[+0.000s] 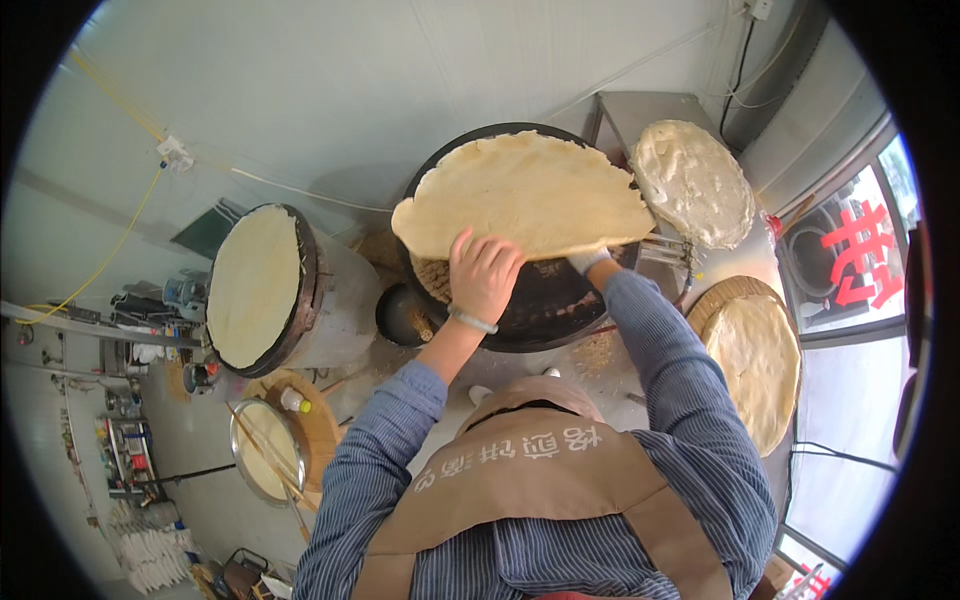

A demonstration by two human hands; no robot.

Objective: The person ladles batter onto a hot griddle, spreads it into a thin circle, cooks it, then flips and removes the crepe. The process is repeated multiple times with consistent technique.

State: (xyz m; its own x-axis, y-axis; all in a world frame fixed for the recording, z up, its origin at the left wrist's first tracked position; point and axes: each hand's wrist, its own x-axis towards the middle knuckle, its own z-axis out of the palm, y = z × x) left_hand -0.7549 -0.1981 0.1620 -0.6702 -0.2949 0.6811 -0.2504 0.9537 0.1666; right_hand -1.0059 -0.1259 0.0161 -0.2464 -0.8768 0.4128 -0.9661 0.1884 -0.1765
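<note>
A wide, thin flatbread sheet point(525, 191) hangs over the far part of a round black griddle point(540, 319), its sides reaching past the rim. My left hand point(487, 277), bare with a bracelet at the wrist, has its fingers over the sheet's near edge; the thumb is not clearly visible. To its right, my right hand point(590, 259) wears a pale glove and grips the same edge from below. The sheet hides most of its fingers. Brown crumbly residue point(431, 279) shows on the griddle's left part, under the sheet.
A second griddle point(311, 300) at left carries another flatbread point(253, 289). A small black pan point(401, 315) with a brush stands between the griddles. Dough rounds point(694, 184), point(754, 367) lie at right. Below left, sticks cross a batter basin point(266, 450) near a wooden board point(319, 427).
</note>
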